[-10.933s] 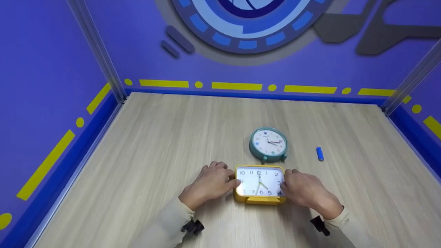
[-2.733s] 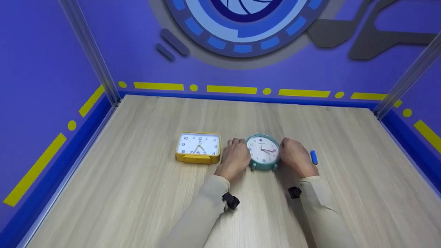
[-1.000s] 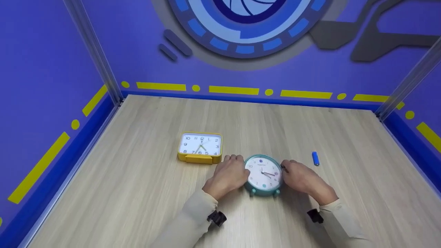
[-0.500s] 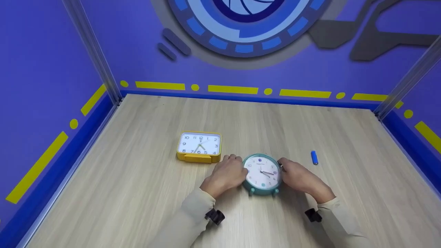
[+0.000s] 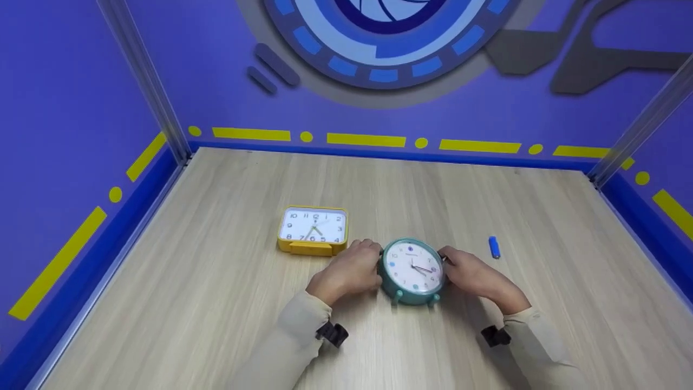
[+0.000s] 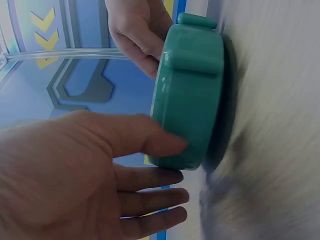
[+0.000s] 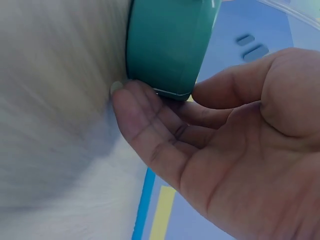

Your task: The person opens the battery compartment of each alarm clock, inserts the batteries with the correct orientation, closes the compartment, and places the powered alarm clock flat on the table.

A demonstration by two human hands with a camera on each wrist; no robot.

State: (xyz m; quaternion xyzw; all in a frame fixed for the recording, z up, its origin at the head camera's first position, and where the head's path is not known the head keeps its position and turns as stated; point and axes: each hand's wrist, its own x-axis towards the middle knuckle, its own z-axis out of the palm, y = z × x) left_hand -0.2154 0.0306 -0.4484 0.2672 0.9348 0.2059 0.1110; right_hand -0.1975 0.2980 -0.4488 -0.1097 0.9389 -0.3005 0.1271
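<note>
A round teal alarm clock (image 5: 413, 266) lies face up on the wooden table between both hands, its two short feet toward the person. At its left rim is my left hand (image 5: 352, 268); in the left wrist view the thumb (image 6: 165, 142) lies across the clock's side while the other fingers stretch out straight beside it. My right hand (image 5: 476, 276) holds the right rim, with bent fingers and thumb (image 7: 225, 87) at the edge in the right wrist view. A yellow rectangular alarm clock (image 5: 313, 230) lies face up, just beyond the left hand.
A small blue cylinder (image 5: 494, 247), like a battery, lies to the right of the right hand. Blue panels (image 5: 379, 124) wall in the back and both sides of the wooden table (image 5: 227, 216).
Earlier, the yellow clock went to the left and the teal clock came nearer the person. Over the last half second, the left thumb has come off the teal clock's face and the hand shifted slightly left.
</note>
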